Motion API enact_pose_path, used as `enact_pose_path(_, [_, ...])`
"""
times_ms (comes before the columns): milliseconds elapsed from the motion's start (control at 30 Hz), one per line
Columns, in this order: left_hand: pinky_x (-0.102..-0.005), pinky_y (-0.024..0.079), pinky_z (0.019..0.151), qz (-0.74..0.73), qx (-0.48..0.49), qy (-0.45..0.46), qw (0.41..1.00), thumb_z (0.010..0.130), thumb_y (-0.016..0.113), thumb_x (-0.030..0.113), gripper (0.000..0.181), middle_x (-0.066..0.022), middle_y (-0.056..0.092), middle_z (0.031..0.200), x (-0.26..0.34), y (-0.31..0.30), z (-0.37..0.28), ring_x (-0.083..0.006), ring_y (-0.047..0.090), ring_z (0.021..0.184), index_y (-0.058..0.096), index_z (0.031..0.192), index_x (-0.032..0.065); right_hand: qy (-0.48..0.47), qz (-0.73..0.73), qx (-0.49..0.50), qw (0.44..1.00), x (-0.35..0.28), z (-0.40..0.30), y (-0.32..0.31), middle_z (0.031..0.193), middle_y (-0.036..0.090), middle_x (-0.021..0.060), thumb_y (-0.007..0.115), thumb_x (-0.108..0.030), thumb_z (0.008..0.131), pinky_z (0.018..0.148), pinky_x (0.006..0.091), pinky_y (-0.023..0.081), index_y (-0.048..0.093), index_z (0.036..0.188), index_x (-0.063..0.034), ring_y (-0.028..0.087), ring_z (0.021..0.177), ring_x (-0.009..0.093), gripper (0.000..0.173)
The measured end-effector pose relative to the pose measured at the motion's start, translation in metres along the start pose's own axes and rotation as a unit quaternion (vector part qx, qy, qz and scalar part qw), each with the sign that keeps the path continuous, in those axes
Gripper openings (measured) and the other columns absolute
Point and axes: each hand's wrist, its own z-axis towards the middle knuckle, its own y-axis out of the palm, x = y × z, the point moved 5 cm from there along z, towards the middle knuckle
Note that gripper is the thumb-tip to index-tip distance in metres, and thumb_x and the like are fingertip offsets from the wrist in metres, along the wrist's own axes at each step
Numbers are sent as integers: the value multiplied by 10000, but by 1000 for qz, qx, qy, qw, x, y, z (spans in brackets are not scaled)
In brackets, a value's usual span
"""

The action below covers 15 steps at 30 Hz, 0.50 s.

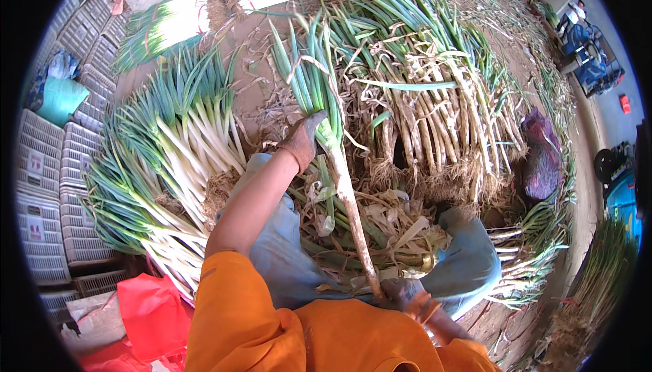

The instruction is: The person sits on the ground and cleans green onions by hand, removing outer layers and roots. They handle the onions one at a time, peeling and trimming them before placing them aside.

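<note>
A long green onion (349, 204) with a soil-stained shaft slants across my lap. My left hand (304, 140), in a dirty glove, grips it where the green leaves begin. At its root end, close to my body, is my right hand (405, 293), closed around the lower shaft; the roots are hidden there. Unpeeled green onions with brown, dry skins (433, 127) lie in a big pile ahead and to the right. To the left are green onions with clean white shafts (198, 137). Between my knees lie stripped skins and leaves (397, 224).
Stacked plastic crates (38, 158) line the left side, with red bags (153, 316) near me. Tied onion bundles (178, 25) lie at the back. A purple mesh sack (542, 155) is right of the pile. A person (575, 12) is at the far right by a blue vehicle (586, 56).
</note>
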Motion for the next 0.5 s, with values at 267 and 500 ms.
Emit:
enact_pose_path(267, [-347, 511, 831, -10, -79, 83, 993, 900, 566, 149, 266, -79, 636, 1019, 3, 72, -48, -194, 621, 919, 564, 1138, 33, -77, 383, 222, 894, 9, 152, -106, 856, 575, 58, 532, -240, 904, 661, 244, 448, 556, 997, 11, 524, 764, 111, 269])
enact_pose_path(500, [-272, 487, 753, 170, -1, 126, 977, 858, 618, 206, 279, -36, 620, 957, 18, 74, -53, -133, 592, 816, 610, 1051, 4, -137, 341, 187, 911, -12, 212, -149, 913, 631, 52, 569, -225, 849, 733, 246, 460, 618, 991, 20, 558, 815, 106, 288])
